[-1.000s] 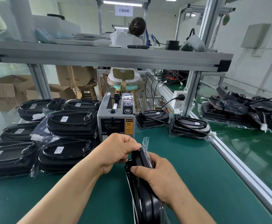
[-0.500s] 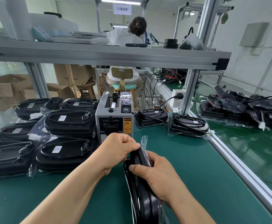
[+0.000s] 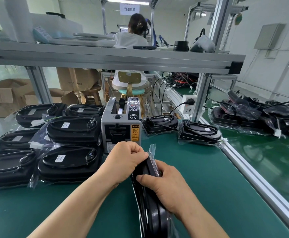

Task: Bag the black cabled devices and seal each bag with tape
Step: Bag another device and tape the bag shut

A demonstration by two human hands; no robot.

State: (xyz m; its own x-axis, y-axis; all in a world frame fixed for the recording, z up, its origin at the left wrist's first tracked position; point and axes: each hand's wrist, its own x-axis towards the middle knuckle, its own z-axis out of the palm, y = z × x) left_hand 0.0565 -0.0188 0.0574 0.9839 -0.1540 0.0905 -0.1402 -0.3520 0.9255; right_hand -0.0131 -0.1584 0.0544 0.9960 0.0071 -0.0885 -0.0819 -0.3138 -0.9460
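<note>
Black cabled device (image 3: 151,208), in a clear bag (image 3: 152,149), stands on edge on the green table (image 3: 209,177), near edge, centre. Left hand (image 3: 123,160): fingers curled, pinching the bag at the device's top end. Right hand (image 3: 167,188): fingers wrapped round the device's right side, thumb across. Tape dispenser (image 3: 121,124) just behind the hands. Bagged devices (image 3: 71,129) stacked at left.

green bench (image 3: 209,186), tape dispenser (image 3: 121,125), bagged devices (image 3: 69,162)
</note>
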